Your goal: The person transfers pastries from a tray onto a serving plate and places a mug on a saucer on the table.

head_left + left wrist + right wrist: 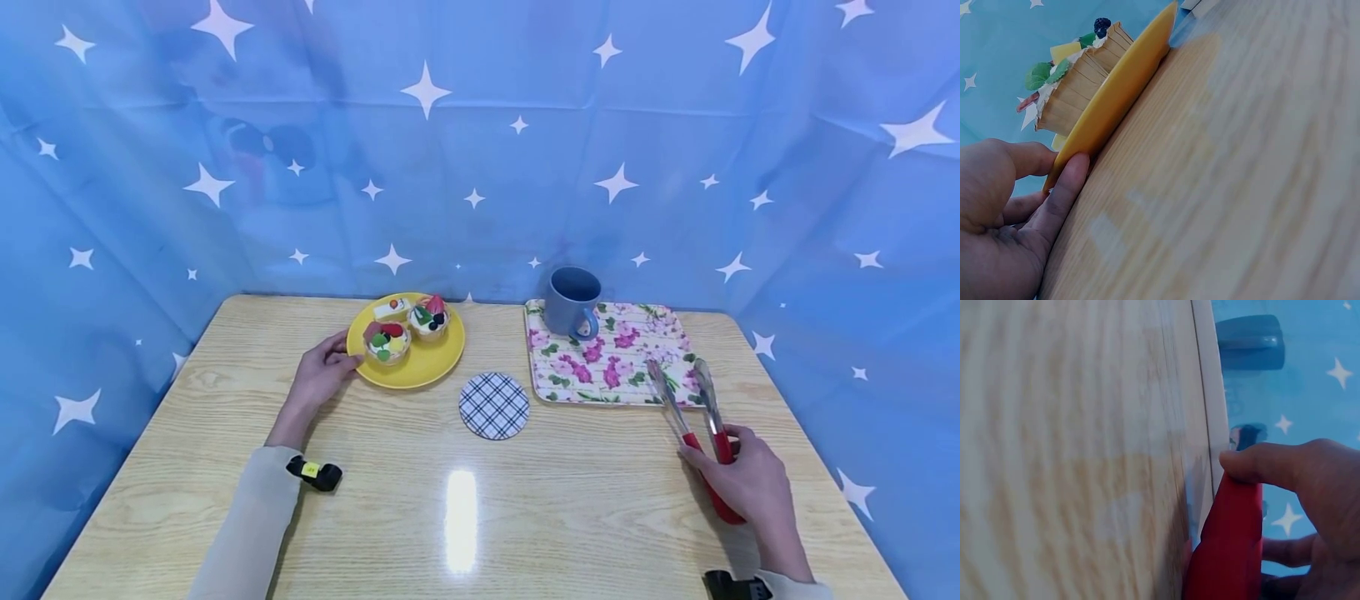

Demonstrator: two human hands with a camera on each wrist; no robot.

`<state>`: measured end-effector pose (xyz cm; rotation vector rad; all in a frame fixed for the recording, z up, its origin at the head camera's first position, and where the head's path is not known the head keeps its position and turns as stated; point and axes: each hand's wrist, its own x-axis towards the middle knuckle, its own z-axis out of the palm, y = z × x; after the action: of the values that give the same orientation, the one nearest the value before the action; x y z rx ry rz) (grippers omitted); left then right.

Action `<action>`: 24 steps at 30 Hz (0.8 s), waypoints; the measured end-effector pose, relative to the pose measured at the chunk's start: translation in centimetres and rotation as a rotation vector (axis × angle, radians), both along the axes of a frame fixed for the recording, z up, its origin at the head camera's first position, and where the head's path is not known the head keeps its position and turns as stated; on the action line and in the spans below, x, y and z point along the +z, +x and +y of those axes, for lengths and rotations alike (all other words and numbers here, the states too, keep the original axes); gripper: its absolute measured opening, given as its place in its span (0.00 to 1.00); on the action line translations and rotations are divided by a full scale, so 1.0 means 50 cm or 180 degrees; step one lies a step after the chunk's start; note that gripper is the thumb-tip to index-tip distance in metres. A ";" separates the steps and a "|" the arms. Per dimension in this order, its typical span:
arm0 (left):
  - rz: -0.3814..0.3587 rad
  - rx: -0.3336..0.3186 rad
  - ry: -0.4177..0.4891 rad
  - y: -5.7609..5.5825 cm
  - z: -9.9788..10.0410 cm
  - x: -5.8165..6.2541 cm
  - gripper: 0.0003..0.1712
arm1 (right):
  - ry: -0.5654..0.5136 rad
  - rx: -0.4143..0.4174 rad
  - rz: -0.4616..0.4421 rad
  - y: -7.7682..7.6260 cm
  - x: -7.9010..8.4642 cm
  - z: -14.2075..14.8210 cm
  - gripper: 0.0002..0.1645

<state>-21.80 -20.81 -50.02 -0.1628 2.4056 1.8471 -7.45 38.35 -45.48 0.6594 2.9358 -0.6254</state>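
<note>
At the left, my left hand [318, 377] pinches the near-left rim of a yellow plate [423, 371]. Two small tarts, one with green and yellow pieces [387, 342] and one with strawberry [428, 318], share that plate with a white cake piece [391, 309]. The left wrist view has the thumb and fingers on the plate's edge [1116, 94]. Over at the right, my right hand [756, 477] holds metal tongs by their red handles [712, 492]. The tongs' spread tips reach over the near-right edge of a floral tray [592, 392]. In the right wrist view the thumb lies against a red handle [1229, 544].
A blue-grey mug [566, 308] stands upright on the tray's back left. Between plate and tray lies a round checked coaster [494, 406]. The wooden table [375, 517] meets a blue star-patterned curtain [480, 167] at the back and sides.
</note>
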 end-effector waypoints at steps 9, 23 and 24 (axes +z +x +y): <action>-0.0018 0.0056 0.0007 0.003 0.005 0.004 0.38 | -0.0054 0.0092 -0.0092 -0.001 0.000 0.003 0.64; 0.0038 0.0057 -0.0042 0.018 0.007 0.022 0.37 | -0.0092 0.0327 0.0430 0.010 0.022 -0.014 0.57; 0.0046 0.0044 -0.0084 0.019 0.006 0.025 0.37 | -0.0090 0.0338 0.0462 0.010 0.024 -0.015 0.56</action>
<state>-20.82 -20.50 -48.77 -0.1695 2.4455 1.8292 -6.95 37.61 -44.31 0.4705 3.0631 -0.7315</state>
